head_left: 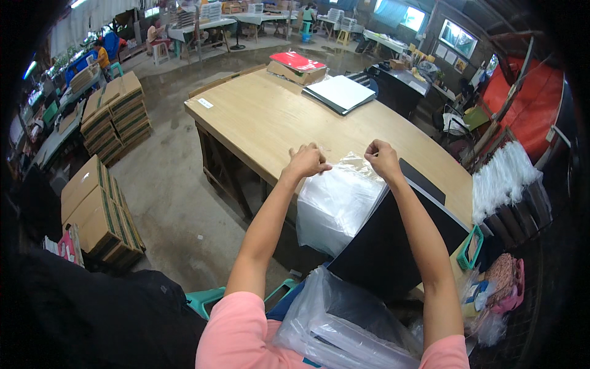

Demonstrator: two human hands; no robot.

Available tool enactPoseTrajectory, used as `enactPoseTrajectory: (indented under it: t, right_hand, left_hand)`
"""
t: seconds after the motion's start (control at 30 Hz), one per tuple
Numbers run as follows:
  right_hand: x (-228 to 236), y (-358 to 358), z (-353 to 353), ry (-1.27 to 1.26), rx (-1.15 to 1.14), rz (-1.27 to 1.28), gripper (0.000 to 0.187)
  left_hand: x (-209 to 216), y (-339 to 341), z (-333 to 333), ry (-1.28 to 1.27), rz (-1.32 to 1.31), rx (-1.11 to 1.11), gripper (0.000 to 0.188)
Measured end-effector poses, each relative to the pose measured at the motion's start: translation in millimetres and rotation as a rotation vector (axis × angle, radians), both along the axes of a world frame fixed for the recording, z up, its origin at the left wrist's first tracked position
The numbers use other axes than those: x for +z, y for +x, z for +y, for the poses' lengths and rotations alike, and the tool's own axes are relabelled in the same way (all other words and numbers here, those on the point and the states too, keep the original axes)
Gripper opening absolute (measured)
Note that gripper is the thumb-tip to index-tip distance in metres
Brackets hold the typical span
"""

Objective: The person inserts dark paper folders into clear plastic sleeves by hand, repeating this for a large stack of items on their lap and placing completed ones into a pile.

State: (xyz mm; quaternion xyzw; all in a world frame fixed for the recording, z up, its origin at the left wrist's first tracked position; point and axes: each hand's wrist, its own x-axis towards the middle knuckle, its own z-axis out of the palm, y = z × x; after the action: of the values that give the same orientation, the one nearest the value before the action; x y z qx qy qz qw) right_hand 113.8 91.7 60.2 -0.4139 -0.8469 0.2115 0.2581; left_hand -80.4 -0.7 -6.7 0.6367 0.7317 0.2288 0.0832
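Pink sleeves point(230, 332) are framing the lower edge; mid-frame, clear film point(337, 203) is overhanging the table point(258, 117). Left hand point(307, 161) is showing half-curled fingers, right hand point(382, 161) nearly pinched ones; any hold, I can't tell. Film is looking light, limp, slippery, best taken by upper corners.

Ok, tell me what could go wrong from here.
The clear plastic pile hangs partly past the table edge, so a tug by the left hand or right hand might drag it off. The right forearm crosses over the black panel and could knock it. The plastic-wrapped bundle, seemingly on the lap, might slide if the person shifts.
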Motion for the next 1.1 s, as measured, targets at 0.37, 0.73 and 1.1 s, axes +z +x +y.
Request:
enactPoseTrajectory:
  t: [0.37, 0.73, 1.1]
  right_hand:
    - [-28, -7, -4, 0.126, 0.071, -0.160, 0.015]
    - [-14, -13, 3, 0.456, 0.158, -0.198, 0.009]
    - [73, 46, -112, -0.930, 1.604, -0.378, 0.019]
  left_hand:
    - [-28, 22, 12, 0.369, -1.194, -0.355, 0.035]
    - [-52, 63, 42, -0.046, -1.866, -0.538, 0.047]
    - [48, 47, -122, -0.149, -1.966, -1.310, 0.037]
